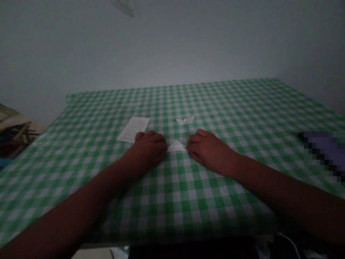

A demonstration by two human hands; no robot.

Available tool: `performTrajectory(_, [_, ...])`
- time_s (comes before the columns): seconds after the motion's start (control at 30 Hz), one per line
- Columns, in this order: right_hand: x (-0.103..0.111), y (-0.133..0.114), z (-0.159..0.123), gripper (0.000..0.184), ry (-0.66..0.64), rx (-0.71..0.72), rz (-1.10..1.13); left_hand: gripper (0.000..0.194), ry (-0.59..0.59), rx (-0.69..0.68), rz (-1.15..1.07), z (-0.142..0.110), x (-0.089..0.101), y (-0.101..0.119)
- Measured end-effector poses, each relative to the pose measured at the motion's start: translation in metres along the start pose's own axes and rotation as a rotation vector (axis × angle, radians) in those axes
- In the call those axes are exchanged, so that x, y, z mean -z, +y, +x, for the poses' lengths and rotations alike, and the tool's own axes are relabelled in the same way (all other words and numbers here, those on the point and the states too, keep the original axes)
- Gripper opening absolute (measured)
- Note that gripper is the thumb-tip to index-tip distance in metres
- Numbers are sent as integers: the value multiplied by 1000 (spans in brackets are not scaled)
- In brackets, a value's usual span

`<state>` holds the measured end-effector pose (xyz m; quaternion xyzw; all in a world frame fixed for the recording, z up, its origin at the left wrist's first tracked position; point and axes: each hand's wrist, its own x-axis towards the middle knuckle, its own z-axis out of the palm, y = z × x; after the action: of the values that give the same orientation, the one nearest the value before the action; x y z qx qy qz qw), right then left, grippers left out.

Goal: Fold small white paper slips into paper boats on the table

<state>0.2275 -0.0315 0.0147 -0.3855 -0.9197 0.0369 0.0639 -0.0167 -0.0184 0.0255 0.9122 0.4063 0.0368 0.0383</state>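
Head view: left hand [151,146] and right hand [206,147], nearly closed, pinch the folded paper [176,146].

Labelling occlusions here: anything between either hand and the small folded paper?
Nothing visible in the way. The left hand and right hand are at opposite ends of the folded paper. The boat-shaped paper lies beyond it and the printed sheet beyond the left hand, neither in between.

The head view is dim and flat — the tablecloth [188,201] stays readable, its lower edge sinking into shadow — while the forearms look dark and blocky pixels break up the right side.
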Motion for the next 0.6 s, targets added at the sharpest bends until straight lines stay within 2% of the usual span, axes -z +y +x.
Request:
performTrajectory(0.13, [5,-18,-10,24,-2,-57,-141,17,-9,-34,207,-9,1,27])
performTrajectory(0.23, [5,-24,-14,24,-5,-69,-159,19,-28,-42,250,-13,1,41])
performTrajectory(0.43, [1,-24,-14,29,-26,35,-135,19,-53,-68,240,-15,1,41])
performTrajectory(0.6, [2,-26,-16,31,-29,23,-103,18,-76,-77,192,-17,5,42])
